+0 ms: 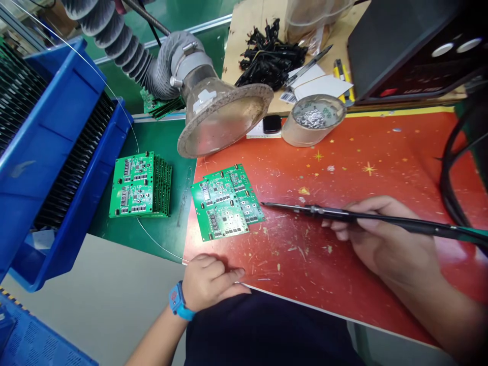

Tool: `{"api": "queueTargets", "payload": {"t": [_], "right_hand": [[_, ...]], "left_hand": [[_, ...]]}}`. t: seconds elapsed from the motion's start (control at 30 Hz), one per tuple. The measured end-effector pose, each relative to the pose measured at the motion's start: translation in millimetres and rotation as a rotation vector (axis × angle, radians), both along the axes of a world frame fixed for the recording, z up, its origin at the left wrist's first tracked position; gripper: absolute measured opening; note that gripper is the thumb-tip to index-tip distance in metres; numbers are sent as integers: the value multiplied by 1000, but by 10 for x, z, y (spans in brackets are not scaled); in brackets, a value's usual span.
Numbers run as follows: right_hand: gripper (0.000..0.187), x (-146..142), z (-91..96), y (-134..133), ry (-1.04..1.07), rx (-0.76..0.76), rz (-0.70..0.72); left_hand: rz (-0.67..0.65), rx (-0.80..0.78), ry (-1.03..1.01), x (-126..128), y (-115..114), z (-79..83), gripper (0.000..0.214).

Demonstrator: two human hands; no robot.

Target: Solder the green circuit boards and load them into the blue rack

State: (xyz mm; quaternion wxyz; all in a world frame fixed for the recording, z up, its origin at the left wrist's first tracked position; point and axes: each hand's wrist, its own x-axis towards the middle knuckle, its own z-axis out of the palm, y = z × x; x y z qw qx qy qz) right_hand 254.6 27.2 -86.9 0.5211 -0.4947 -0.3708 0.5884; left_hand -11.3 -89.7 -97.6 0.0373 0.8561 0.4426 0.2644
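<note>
My right hand (385, 239) grips a soldering iron (335, 212) like a pen, its tip pointing left. The tip hovers just right of two overlapping green circuit boards (223, 211) on the red mat. My left hand (211, 282) rests at the mat's front edge with its fingers curled. A thin solder wire (154, 240) comes from the upper left and runs into this hand; a short bright end shows by the thumb. Left of the two boards stands a stack of similar circuit boards (133, 185) with small digit displays.
A fume extractor hood (224, 119) hangs over the back of the mat. Behind it are a round tub of solder bits (314, 122), black cable bundles (270, 56) and a black soldering station (415, 51). Blue bins (49, 127) of boards stand at left. A cable (450, 168) loops at right.
</note>
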Motion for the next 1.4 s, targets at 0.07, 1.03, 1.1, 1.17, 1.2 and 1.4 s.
{"api": "queueTargets", "payload": {"t": [0.07,1.03,1.1,1.17,1.2,1.4], "right_hand": [[12,-6,-11,-3,-1,20,18],[15,95,150,128,-73,163,-100],[14,130,226,217,-108,225,-185],[17,149,262,320,-170,277,-270],[20,152,265,372,-211,289,-298],[29,224,269,506,-385,251,-302]], "left_hand": [[5,0,-9,-1,0,0,28],[43,-42,-65,26,-30,-31,27],[63,-35,-78,33,-11,-17,29],[75,-10,-102,31,16,-3,34],[73,12,-116,25,30,-1,37],[96,22,-152,-53,24,-163,31]]}}
